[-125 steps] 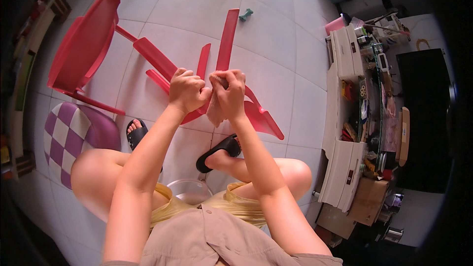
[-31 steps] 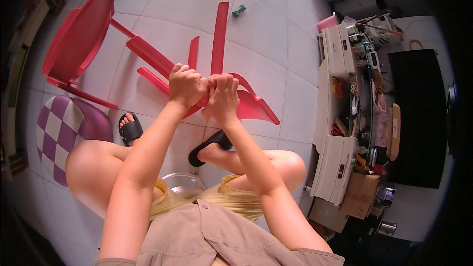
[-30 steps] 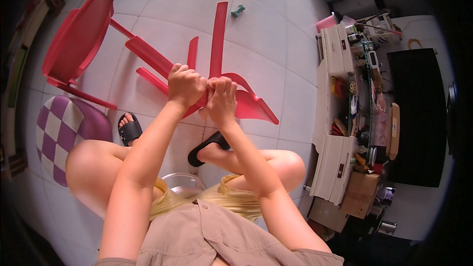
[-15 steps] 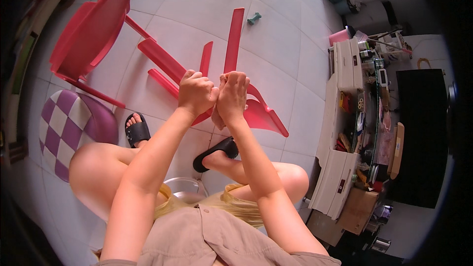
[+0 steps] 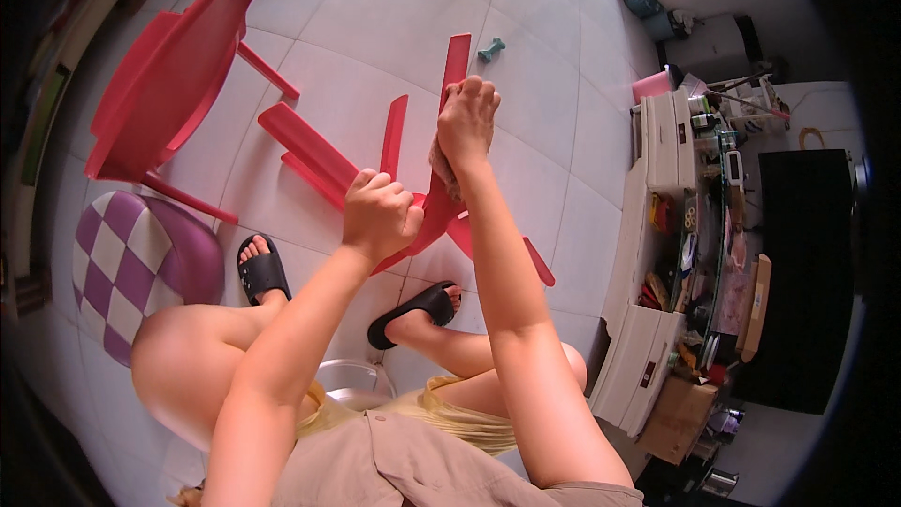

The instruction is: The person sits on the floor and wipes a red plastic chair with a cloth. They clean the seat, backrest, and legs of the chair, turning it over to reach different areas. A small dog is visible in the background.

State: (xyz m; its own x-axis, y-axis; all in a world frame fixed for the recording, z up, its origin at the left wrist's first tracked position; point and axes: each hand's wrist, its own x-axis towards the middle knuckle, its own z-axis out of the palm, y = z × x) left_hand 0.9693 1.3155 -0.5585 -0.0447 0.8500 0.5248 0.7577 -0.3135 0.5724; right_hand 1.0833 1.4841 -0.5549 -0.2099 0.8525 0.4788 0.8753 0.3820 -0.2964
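A red plastic frame (image 5: 434,223) with several long flat bars reaching outward lies in front of me on the tiles. My left hand (image 5: 383,214) is closed on it near the middle, at the lower end of the left bar. My right hand (image 5: 466,124) is further out on the upright right bar (image 5: 457,56), closed over a pinkish-brown cloth (image 5: 443,174) pressed against that bar. Part of the cloth hangs down behind my wrist. Another red curved panel with thin legs (image 5: 174,84) stands at the left.
A purple-and-white checkered cushion (image 5: 122,258) lies by my left knee. A small green dumbbell (image 5: 491,49) is on the tiled floor (image 5: 375,0). A silver basin (image 5: 357,376) sits between my legs. Along the right stand cream drawer units (image 5: 638,357), cluttered shelves and a black screen (image 5: 798,282).
My right hand has moved from beside my left hand up along the right bar, taking the cloth with it. My left hand stays on the frame, now slightly lower in the picture.
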